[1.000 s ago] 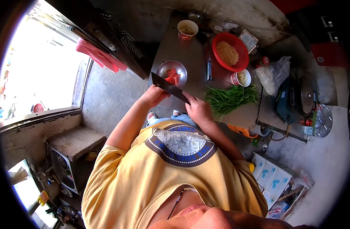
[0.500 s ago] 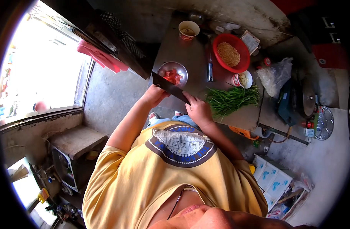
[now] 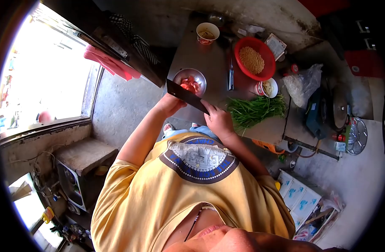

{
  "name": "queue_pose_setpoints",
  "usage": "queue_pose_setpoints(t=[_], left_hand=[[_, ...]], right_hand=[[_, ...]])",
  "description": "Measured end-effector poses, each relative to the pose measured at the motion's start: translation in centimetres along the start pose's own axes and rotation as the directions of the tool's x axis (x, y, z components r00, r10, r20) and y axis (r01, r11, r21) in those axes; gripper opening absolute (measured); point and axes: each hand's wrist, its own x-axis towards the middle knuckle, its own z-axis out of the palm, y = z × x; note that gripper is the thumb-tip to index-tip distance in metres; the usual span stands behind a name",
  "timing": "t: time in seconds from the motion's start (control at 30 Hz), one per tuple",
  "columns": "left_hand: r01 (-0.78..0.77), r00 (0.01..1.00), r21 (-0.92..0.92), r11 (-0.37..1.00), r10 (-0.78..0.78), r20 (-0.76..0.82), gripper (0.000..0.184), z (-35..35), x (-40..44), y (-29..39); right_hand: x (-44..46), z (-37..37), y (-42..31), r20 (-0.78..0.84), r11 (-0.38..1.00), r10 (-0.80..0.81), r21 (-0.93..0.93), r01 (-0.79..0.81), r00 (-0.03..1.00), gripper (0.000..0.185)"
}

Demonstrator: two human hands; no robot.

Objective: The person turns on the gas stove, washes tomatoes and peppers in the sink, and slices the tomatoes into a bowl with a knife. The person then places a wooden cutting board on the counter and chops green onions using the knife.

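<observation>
My right hand (image 3: pixel 217 119) grips the handle end of a dark, wide-bladed knife (image 3: pixel 185 95). The blade slants up and left over the near rim of a metal bowl (image 3: pixel 202 80) that holds red, wet-looking cut pieces (image 3: pixel 190 84). Under the blade's far end, my left hand (image 3: pixel 171 104) is closed, its fingers largely covered by the knife; what it holds cannot be made out. A bunch of long green stems (image 3: pixel 257 110) lies on the table to the right of my right hand.
Behind the greens are a small tub of pale pieces (image 3: pixel 266 88) and a red basin (image 3: pixel 270 61) of yellowish beans. A black-handled utensil (image 3: pixel 230 79) lies beside the basin. A paper cup (image 3: pixel 207 33) stands farther back. A plastic bag (image 3: pixel 302 86) sits at the right.
The larger red piece by the blade no longer shows as before, and more small pieces lie in the bowl. The knife and both my hands have barely shifted.
</observation>
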Motion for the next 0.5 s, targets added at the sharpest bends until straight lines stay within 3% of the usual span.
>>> queue_pose_setpoints(t=[0.1, 0.2, 0.27, 0.33, 0.37, 0.43, 0.5], left_hand=[[0.045, 0.999, -0.013, 0.999, -0.044, 0.031, 0.022, -1.1, -0.1, 0.0], [0.132, 0.991, -0.03, 0.991, -0.133, -0.014, 0.022, -0.3, -1.1, 1.4], [0.155, 0.988, -0.029, 0.988, -0.154, 0.021, 0.018, 1.0, -2.0, 2.4], [0.131, 0.991, 0.115, 0.985, -0.127, -0.043, 0.019, 0.5, -1.4, 1.4], [0.118, 0.992, 0.192, 0.974, -0.107, -0.066, 0.019, 0.3, -0.7, 1.1], [0.016, 0.999, 0.298, 0.954, -0.03, 0.044, 0.016, 0.9, -0.5, 1.4], [-0.047, 0.996, 0.403, 0.914, 0.015, 0.084, 0.014, 0.7, -0.7, 1.5]], right_hand=[[-0.9, 2.3, 3.0, -0.027, 0.998, 0.06, -0.015, -0.061, 0.998, 0.034], [-1.9, 3.0, 5.9, 0.145, 0.965, 0.254, -0.101, -0.241, 0.956, 0.031], [-1.6, 1.7, 5.0, 0.147, 0.969, 0.242, -0.095, -0.229, 0.959, 0.032], [-1.2, 1.1, 3.4, 0.168, 0.968, 0.243, -0.103, -0.228, 0.955, 0.033], [-0.8, 0.7, 2.4, 0.11, 0.985, 0.166, -0.064, -0.159, 0.98, 0.033], [0.0, 0.2, 0.7, -0.012, 1.0, 0.008, 0.002, -0.008, 1.0, 0.034], [0.3, 0.1, 0.4, -0.015, 1.0, -0.003, 0.005, 0.003, 1.0, 0.033]])
